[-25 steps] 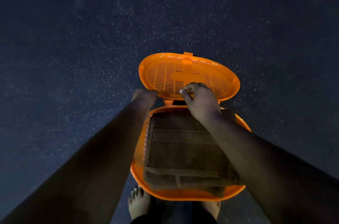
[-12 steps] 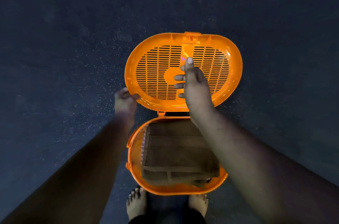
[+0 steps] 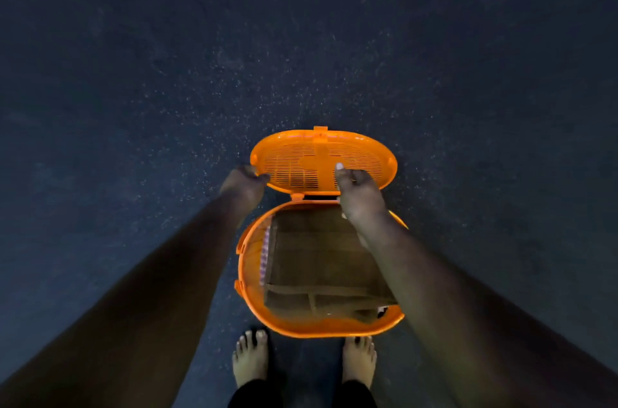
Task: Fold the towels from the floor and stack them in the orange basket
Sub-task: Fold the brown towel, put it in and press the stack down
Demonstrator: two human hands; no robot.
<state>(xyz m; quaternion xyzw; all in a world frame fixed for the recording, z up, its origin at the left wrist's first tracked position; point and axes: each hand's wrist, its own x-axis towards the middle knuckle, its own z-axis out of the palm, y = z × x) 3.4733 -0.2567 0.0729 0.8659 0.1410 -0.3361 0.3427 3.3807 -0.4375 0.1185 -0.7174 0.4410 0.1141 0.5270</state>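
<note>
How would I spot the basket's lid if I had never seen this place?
On the dark speckled floor stands an orange basket holding a folded brown towel. The lid is the slatted orange oval hinged open at its far edge, both hands on it.

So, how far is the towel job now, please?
Done: a folded brown towel lies inside the orange basket. In hand: the left hand and the right hand grip the open lid. Left: no loose towels visible on the floor; closing looks next.

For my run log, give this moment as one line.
stage: closing lid | left hand: grips lid edge | right hand: holds lid | brown towel: folded in basket
</note>
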